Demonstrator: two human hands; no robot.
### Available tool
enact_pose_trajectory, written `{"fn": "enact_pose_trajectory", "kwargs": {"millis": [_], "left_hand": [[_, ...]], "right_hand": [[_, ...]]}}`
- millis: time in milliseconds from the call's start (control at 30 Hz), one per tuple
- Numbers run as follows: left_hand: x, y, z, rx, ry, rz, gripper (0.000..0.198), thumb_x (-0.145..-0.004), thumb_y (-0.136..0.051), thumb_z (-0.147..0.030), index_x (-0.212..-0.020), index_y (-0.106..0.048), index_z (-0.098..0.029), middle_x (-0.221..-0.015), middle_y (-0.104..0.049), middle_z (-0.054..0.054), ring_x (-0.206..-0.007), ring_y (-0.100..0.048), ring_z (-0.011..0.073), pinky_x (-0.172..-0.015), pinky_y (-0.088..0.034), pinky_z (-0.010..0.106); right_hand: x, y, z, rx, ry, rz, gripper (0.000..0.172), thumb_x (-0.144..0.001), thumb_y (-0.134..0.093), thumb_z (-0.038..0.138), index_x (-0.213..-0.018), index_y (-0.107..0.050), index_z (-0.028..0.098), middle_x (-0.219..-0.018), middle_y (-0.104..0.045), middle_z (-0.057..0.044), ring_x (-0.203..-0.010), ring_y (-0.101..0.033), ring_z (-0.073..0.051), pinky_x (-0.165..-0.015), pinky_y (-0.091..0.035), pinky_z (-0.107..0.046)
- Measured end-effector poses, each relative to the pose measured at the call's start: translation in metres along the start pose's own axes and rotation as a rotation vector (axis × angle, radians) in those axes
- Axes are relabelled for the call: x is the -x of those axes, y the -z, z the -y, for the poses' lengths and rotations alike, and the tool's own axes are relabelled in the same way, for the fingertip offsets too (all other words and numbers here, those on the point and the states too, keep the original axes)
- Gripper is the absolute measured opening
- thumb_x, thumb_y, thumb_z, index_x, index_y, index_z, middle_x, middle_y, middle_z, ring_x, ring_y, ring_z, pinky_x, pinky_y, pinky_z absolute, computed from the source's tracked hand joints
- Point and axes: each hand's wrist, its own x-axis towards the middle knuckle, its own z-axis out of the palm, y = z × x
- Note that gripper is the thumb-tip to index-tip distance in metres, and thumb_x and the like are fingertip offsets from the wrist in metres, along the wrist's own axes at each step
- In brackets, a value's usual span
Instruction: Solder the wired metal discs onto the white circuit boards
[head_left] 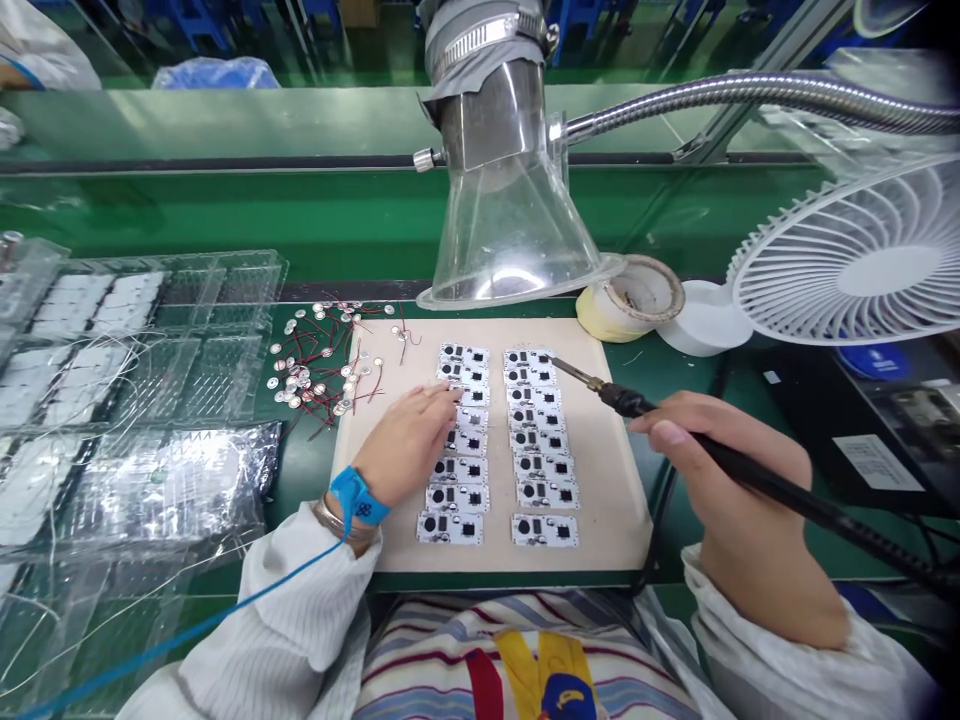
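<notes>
My right hand (720,440) is shut around the black handle of a soldering iron (622,400), whose metal tip (570,372) points left and ends just above the right column of small white circuit boards (532,430). My left hand (405,440) lies over the left column of boards (457,470), its fingertips resting on them near the top. Whether those fingers pinch anything is hidden. Both columns sit on a beige board (615,500). To the left lies a heap of metal discs with red and black wires (315,360).
A clear plastic fume hood (510,235) on a metal hose hangs above the far edge of the beige board. A masking tape roll (630,297) and a white fan (862,250) stand to the right. Clear plastic trays (150,340) and a shiny bag (172,485) lie to the left.
</notes>
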Motion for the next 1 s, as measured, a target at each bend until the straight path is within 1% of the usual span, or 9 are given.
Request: {"fn": "enact_pose_trajectory", "kwargs": {"millis": [67,167,267,333,400,533,700,867,1000], "left_hand": [[0.001,0.005,-0.001,-0.014,-0.014,-0.05,0.023,-0.095,-0.039,-0.019,-0.098,-0.062,-0.018,-0.129,-0.063,0.008,-0.125,-0.054,0.0218,-0.109,-0.042,0.047],[0.002,0.017,0.001,-0.085,0.081,-0.218,0.02,-0.092,-0.044,-0.021,-0.088,-0.064,-0.017,-0.101,-0.07,0.007,-0.096,-0.064,0.0191,-0.087,-0.052,0.035],[0.003,0.025,0.004,-0.182,0.224,-0.42,0.014,-0.086,-0.055,-0.021,-0.079,-0.066,-0.018,-0.074,-0.064,0.002,-0.066,-0.057,0.0137,-0.066,-0.048,0.026],[0.002,0.027,0.006,-0.215,0.25,-0.509,0.011,-0.081,-0.06,-0.018,-0.073,-0.066,-0.019,-0.066,-0.059,-0.001,-0.06,-0.053,0.0117,-0.06,-0.043,0.024],[0.002,0.026,0.008,-0.232,0.254,-0.566,0.011,-0.078,-0.063,-0.017,-0.068,-0.064,-0.019,-0.061,-0.055,-0.003,-0.056,-0.049,0.0106,-0.057,-0.04,0.023],[0.003,0.024,0.011,-0.25,0.265,-0.633,0.015,-0.076,-0.065,-0.017,-0.062,-0.058,-0.019,-0.058,-0.047,-0.005,-0.053,-0.045,0.0095,-0.052,-0.035,0.023],[0.004,0.025,0.017,-0.238,0.279,-0.665,0.015,-0.075,-0.065,-0.014,-0.063,-0.057,-0.018,-0.057,-0.044,-0.006,-0.052,-0.044,0.0089,-0.051,-0.035,0.023],[0.003,0.024,0.023,-0.224,0.293,-0.653,0.013,-0.076,-0.065,-0.014,-0.064,-0.059,-0.018,-0.058,-0.046,-0.005,-0.054,-0.046,0.0091,-0.053,-0.036,0.022],[0.002,0.022,0.024,-0.208,0.301,-0.641,0.013,-0.076,-0.065,-0.014,-0.065,-0.059,-0.018,-0.059,-0.047,-0.005,-0.054,-0.046,0.009,-0.053,-0.036,0.022]], "right_hand": [[-0.001,0.0,-0.006,-0.029,-0.047,-0.051,0.007,-0.087,-0.063,0.023,-0.088,-0.069,0.027,-0.083,-0.067,-0.003,-0.075,-0.063,-0.019,-0.063,-0.05,-0.032],[-0.007,-0.004,-0.014,-0.102,-0.163,-0.069,0.019,-0.078,-0.074,0.027,-0.096,-0.067,0.026,-0.084,-0.067,-0.001,-0.07,-0.063,-0.016,-0.055,-0.05,-0.027],[-0.022,-0.015,-0.019,-0.22,-0.25,0.014,0.024,-0.071,-0.081,0.029,-0.092,-0.068,0.024,-0.074,-0.066,0.001,-0.057,-0.06,-0.013,-0.049,-0.049,-0.024],[-0.033,-0.027,-0.021,-0.247,-0.272,0.032,0.026,-0.071,-0.081,0.03,-0.093,-0.07,0.024,-0.07,-0.066,0.001,-0.052,-0.058,-0.012,-0.048,-0.049,-0.025],[-0.042,-0.041,-0.021,-0.257,-0.258,-0.013,0.022,-0.074,-0.078,0.033,-0.091,-0.07,0.023,-0.067,-0.065,0.001,-0.047,-0.056,-0.012,-0.046,-0.048,-0.027],[-0.054,-0.069,-0.026,-0.246,-0.145,-0.097,0.015,-0.08,-0.072,0.036,-0.081,-0.066,0.022,-0.062,-0.064,0.001,-0.048,-0.058,-0.014,-0.047,-0.048,-0.029],[-0.065,-0.095,-0.033,-0.098,-0.138,0.015,0.016,-0.08,-0.072,0.038,-0.083,-0.068,0.023,-0.066,-0.068,0.0,-0.059,-0.064,-0.018,-0.057,-0.053,-0.032],[-0.073,-0.105,-0.032,0.045,-0.054,0.082,0.018,-0.084,-0.066,0.04,-0.08,-0.07,0.023,-0.066,-0.069,0.0,-0.064,-0.067,-0.019,-0.063,-0.054,-0.032],[-0.073,-0.106,-0.031,0.131,0.017,0.066,0.017,-0.084,-0.066,0.039,-0.078,-0.07,0.024,-0.067,-0.07,0.0,-0.067,-0.068,-0.02,-0.065,-0.054,-0.034]]}}
